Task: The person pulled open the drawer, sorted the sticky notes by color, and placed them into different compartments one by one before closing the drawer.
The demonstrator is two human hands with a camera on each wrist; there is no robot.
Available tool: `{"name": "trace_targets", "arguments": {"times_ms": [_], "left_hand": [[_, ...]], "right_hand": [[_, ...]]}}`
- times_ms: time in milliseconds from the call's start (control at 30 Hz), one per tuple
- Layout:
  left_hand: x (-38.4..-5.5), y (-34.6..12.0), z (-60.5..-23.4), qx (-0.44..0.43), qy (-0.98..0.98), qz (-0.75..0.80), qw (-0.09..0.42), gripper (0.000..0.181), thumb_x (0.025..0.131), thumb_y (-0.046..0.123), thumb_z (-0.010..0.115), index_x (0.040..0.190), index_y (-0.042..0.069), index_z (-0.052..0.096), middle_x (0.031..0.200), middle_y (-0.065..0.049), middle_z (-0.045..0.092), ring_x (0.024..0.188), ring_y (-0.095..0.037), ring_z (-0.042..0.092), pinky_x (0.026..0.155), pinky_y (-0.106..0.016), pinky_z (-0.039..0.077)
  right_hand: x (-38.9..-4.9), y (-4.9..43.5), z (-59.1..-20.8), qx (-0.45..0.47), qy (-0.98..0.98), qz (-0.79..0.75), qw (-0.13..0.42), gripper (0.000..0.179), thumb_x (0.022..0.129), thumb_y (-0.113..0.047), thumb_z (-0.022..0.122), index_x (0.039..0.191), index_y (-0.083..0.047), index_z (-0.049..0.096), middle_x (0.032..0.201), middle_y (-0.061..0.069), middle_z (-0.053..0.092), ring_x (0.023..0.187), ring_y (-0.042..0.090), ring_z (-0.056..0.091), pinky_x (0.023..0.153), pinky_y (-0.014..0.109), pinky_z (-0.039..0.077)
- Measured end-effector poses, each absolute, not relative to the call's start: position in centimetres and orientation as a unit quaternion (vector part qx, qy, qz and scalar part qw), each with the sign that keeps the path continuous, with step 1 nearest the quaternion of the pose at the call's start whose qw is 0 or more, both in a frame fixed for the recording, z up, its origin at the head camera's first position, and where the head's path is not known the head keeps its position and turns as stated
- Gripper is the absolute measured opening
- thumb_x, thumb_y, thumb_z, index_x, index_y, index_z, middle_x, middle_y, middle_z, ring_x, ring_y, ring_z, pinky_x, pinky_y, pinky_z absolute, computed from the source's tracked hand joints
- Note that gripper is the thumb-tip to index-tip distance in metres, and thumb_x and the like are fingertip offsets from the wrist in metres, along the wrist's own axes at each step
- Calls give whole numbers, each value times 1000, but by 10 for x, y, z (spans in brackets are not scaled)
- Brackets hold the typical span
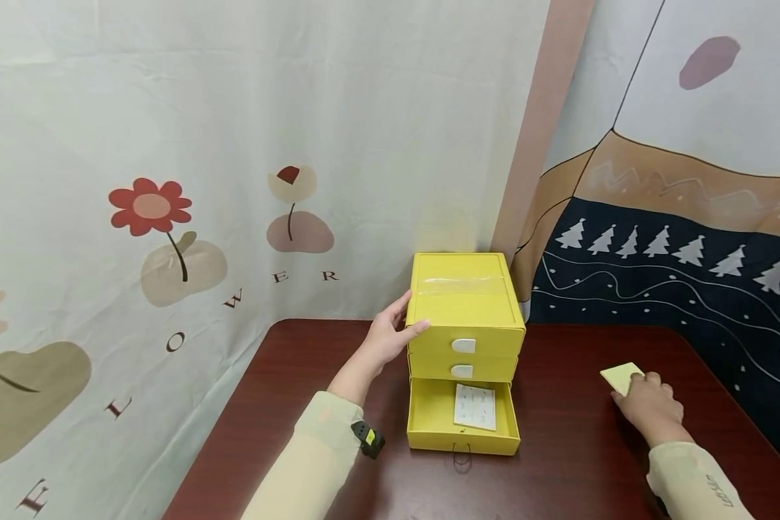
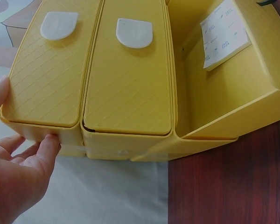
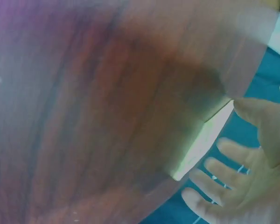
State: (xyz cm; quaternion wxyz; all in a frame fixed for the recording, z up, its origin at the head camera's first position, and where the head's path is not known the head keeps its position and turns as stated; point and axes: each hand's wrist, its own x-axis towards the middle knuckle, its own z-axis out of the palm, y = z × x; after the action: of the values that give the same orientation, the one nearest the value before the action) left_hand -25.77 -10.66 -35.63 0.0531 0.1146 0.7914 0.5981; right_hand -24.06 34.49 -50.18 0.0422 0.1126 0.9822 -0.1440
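Observation:
A yellow drawer box (image 1: 464,303) with three stacked drawers stands at the middle of the table. My left hand (image 1: 390,332) rests on its upper left corner, fingers against the side and thumb near the front edge. The bottom drawer (image 1: 429,437) is pulled out, and a white printed pad (image 1: 474,406) lies inside. To the right, my right hand (image 1: 653,406) holds a pale yellow paper pad (image 1: 620,377) at its edges, low over the table. In the right wrist view, the thumb (image 3: 247,111) meets one corner of that pad, with the fingertips along its edge.
The dark red table (image 1: 562,448) runs around the box and ends at a printed curtain (image 1: 364,144) behind. White tabs (image 1: 463,346) mark the two closed upper drawers. A thin loop (image 1: 461,456) hangs on the open drawer's front.

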Motion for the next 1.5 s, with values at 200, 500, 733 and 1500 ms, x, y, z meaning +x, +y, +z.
{"name": "trace_targets", "arguments": {"times_ms": [200, 500, 733, 1500], "left_hand": [[-257, -105, -356, 116, 790, 599, 56, 76, 89, 20, 66, 151, 12, 23, 153, -9, 30, 142, -24, 27, 111, -41, 32], [-255, -106, -355, 110, 792, 598, 55, 76, 89, 21, 67, 151, 13, 24, 154, -9, 29, 142, -24, 26, 111, -41, 32], [-255, -106, -356, 108, 791, 600, 56, 76, 89, 21, 67, 151, 12, 24, 154, -9, 29, 142, -24, 26, 112, -40, 31], [-257, -107, -355, 107, 793, 597, 60, 77, 89, 23, 67, 151, 13, 23, 154, -9, 30, 142, -24, 26, 112, -41, 31]], "right_hand": [[-240, 355, -509, 183, 966, -171, 63, 88, 90, -43, 56, 130, 26, 20, 115, 42, 27, 99, 52, 35, 76, 60, 40], [-240, 358, -505, 207, 954, -197, 94, 85, 88, -44, 59, 123, 27, 28, 106, 40, 30, 95, 49, 36, 77, 57, 41], [-239, 358, -502, 227, 944, -225, 80, 92, 81, -45, 68, 120, 28, 29, 101, 37, 25, 94, 48, 29, 76, 57, 40], [-233, 349, -497, 135, 950, -268, -82, 44, 89, -12, 49, 126, 9, 41, 114, 34, 46, 85, 40, 49, 68, 51, 41]]}}
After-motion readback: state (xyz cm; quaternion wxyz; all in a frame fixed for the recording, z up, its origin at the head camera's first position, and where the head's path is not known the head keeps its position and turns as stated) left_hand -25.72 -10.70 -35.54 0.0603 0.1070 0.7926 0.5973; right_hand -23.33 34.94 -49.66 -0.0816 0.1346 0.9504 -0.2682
